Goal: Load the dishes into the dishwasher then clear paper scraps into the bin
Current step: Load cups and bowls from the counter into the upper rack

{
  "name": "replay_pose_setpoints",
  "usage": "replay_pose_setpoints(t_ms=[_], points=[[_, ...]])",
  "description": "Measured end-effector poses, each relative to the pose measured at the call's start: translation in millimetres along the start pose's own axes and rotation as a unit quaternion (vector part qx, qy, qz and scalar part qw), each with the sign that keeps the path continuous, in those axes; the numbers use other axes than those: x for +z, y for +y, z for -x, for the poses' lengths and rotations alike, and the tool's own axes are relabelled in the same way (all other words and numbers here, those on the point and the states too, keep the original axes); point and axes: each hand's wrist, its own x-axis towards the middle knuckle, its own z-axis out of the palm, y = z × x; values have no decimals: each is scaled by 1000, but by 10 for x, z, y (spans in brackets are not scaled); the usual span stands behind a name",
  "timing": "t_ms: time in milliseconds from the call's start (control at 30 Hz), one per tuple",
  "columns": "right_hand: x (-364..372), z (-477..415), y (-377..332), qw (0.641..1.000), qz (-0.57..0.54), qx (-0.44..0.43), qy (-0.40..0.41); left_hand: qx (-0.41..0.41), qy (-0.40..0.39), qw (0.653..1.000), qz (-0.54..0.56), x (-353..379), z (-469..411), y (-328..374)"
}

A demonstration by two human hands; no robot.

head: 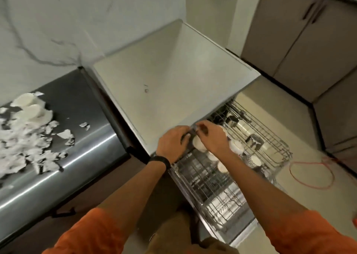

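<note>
A small item — too blurred to name — is pinched by the fingers of the left hand and right hand, over a white bowl in the rack. The bowl looks stiff, breakable — take its rim.

White marble-veined wall, glossy steel tabletop, pale tiled floor, grey-brown cabinet doors with dark handles, orange cable looped on floor
</note>
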Motion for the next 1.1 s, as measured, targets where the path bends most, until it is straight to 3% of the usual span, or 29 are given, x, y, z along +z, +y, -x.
replay_pose_setpoints(t_ms=[200, 367, 433, 533, 667, 900, 1100], points=[[305, -166, -971, 993, -40, -114, -2, -56, 117, 991, -43, -786, 174, -536], [725, -285, -1713, 981, -27, -185, -50, -108, 190, 975, -49, -1374, 378, -1077], [1190, -353, -2196, 971, -10, -222, -92, -136, 230, 962, -58, -1689, 613, -1590], [1305, -422, -2293, 970, -1, -223, -95, -139, 237, 959, -65, -1799, 647, -1748], [1977, -539, -2936, 959, 1, -246, -143, -175, 278, 940, -88, -2335, 847, -2573], [2668, -722, -3530, 955, 0, -251, -158, -254, 249, 928, -107, -2891, 733, -3586], [2809, -839, -3432, 961, 6, -222, -164, -268, 217, 930, -126, -2823, 562, -3892]])
